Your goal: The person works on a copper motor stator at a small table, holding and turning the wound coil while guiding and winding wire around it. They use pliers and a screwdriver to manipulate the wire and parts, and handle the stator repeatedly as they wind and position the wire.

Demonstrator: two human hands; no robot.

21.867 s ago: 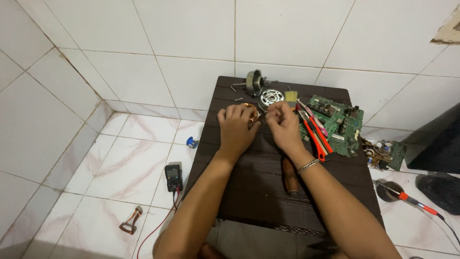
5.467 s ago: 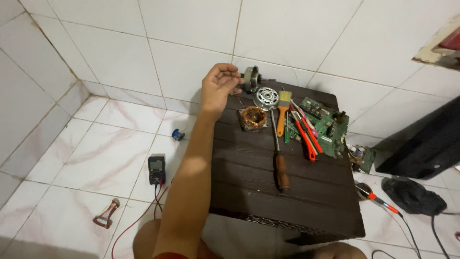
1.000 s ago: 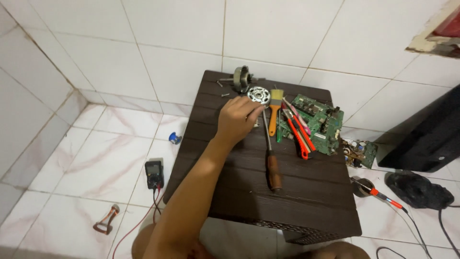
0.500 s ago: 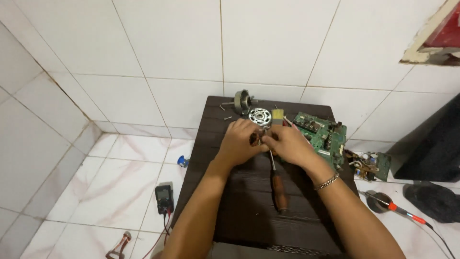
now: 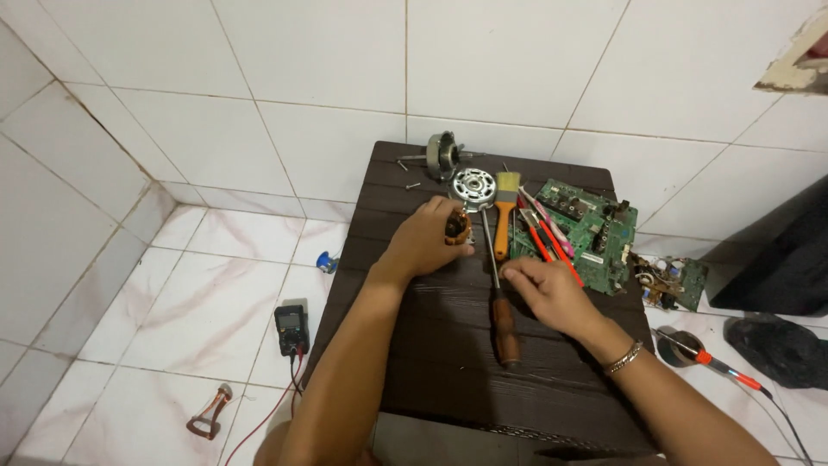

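Observation:
My left hand [image 5: 429,242] rests on the dark brown table [image 5: 448,362] and is closed over a copper-wound motor stator [image 5: 457,229]. My right hand [image 5: 545,289] lies lower right of it, fingers curled, its fingertips touching the shaft of a long screwdriver [image 5: 498,293] with a brown wooden handle. I cannot tell whether the right hand grips the shaft. A bracelet sits on my right wrist.
At the table's far edge lie a silver motor end cap [image 5: 474,185], a rotor with shaft [image 5: 444,155], an orange-handled brush [image 5: 505,207], red-handled tools [image 5: 545,240] and a green circuit board [image 5: 586,231]. On the tiled floor: multimeter [image 5: 291,326], copper coil [image 5: 207,418], soldering iron [image 5: 716,362].
My right hand has drawn back from the stator toward the screwdriver shaft. My left hand stays on the stator. The camera has tilted slightly.

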